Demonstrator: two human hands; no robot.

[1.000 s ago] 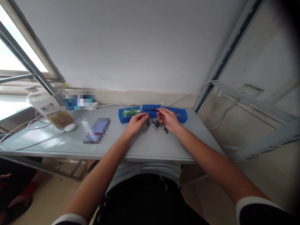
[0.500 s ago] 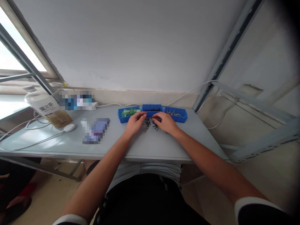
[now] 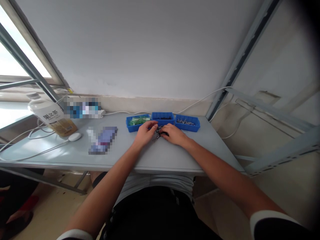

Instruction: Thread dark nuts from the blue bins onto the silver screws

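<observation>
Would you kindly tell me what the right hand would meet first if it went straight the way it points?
The right hand would likely meet the small dark parts just ahead of it first, then the left hand; heights are hard to judge.

Daylight enters through a window (image 3: 17,46) at the upper left and leaves a bright sheen on that end of the grey table (image 3: 155,158), which stands near a plain pale wall (image 3: 160,53) with a beige band (image 3: 130,104) low across it. Grey metal posts (image 3: 243,50) slant at the 2 sides, and a dim tan floor (image 3: 65,196) shows below.
</observation>
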